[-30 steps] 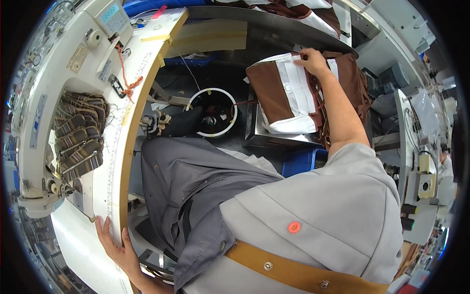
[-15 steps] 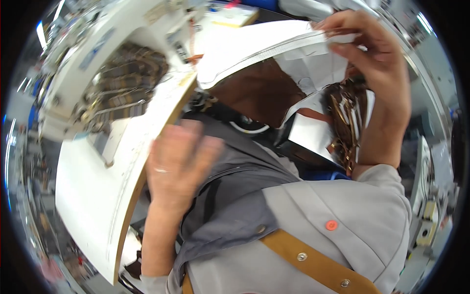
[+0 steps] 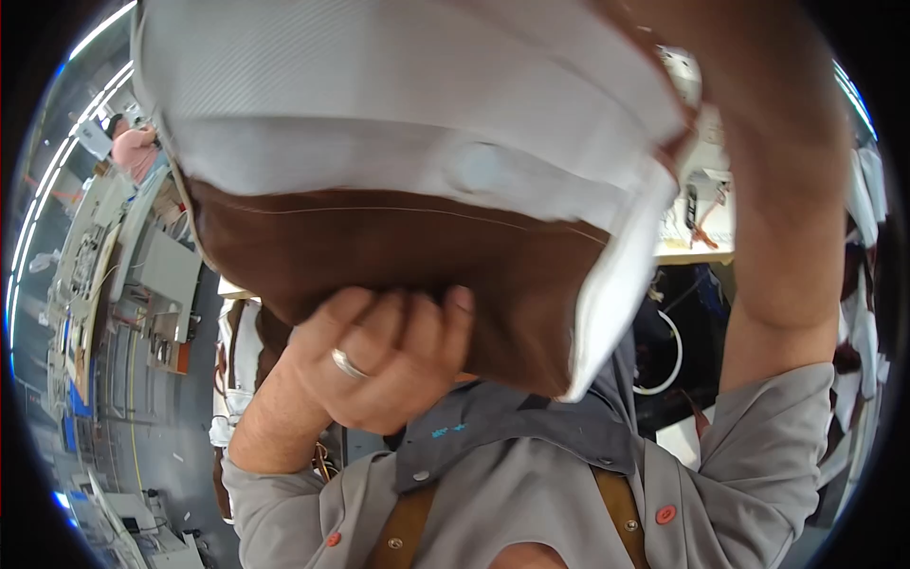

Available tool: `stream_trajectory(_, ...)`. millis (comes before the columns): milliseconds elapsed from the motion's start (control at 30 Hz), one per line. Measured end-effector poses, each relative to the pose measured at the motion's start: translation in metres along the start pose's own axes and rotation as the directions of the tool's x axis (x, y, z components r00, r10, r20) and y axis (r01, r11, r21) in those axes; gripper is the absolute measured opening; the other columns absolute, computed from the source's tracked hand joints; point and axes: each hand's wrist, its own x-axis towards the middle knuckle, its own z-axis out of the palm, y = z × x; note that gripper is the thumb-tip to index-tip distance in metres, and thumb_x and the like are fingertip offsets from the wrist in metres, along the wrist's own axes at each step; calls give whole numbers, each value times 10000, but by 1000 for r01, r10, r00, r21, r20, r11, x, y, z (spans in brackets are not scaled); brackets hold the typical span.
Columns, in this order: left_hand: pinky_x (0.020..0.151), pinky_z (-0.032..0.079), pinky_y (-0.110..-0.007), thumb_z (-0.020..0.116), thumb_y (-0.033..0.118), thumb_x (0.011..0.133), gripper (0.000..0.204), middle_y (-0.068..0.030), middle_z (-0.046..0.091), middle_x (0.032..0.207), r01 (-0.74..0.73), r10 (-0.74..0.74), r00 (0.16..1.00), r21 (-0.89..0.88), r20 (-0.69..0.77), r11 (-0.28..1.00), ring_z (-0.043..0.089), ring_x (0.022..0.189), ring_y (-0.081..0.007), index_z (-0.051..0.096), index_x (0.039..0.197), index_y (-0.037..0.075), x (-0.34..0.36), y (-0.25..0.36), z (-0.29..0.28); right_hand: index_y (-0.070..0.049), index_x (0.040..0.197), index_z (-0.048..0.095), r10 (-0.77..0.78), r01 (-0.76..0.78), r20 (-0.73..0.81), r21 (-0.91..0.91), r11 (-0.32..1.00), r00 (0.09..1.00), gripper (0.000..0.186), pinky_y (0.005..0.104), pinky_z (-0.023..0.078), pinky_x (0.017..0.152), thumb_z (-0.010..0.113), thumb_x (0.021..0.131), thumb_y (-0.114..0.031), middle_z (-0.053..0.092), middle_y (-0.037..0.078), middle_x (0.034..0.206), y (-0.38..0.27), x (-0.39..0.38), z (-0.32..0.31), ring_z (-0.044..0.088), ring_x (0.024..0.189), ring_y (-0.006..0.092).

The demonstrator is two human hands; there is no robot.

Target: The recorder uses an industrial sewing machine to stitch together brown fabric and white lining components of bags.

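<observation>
A large sewn piece (image 3: 408, 247), with a pale grey-white side and a brown strip along its lower part, hangs close before me and fills the upper middle. Pale stitching runs along the brown part, and its right edge is white. My left hand (image 3: 384, 356), with a ring on one finger, is closed at the lower brown part, its fingers curled into the material; the fingertips are partly hidden. My right forearm (image 3: 782, 209) reaches up on the right. At the top edge my right hand is blurred beside the piece, and its fingers cannot be made out.
Behind the piece on the right, part of a white sewing table (image 3: 697, 242) shows. Brown and white pieces (image 3: 245, 346) hang at my left. Farther left stand long workbenches (image 3: 95, 284), and a person (image 3: 135, 150) in pink is at the far left.
The sewn piece has come up close before me, with its grey-white side now showing. My left hand has gone from open above my lap to closed on it. My right arm is raised higher.
</observation>
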Motion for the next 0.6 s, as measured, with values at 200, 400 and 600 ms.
stream_trajectory(200,521,374,-327,725,250,786,159,-20,483,661,192,-225,946,158,234,969,497,586,-167,642,823,118,-78,-44,36,-76,1202,661,531,-561,302,14,828,791,400,423,515,920,738,874,-293,700,232,1064,6,-1,102,685,1018,337)
stream_trajectory(400,508,365,-377,669,491,841,435,-49,480,592,402,-406,868,76,286,912,507,526,-222,485,651,146,-132,-57,117,-131,1023,716,602,-540,380,-267,798,702,216,420,526,767,758,829,-216,719,77,896,-47,-132,97,681,832,299)
stream_trajectory(600,594,484,-395,588,94,922,156,-148,698,796,622,-555,773,-195,308,758,654,663,-284,734,923,38,-185,-106,191,-124,954,710,897,-840,10,-347,417,441,134,406,516,689,722,872,-228,704,61,817,-156,-263,-7,686,753,264)
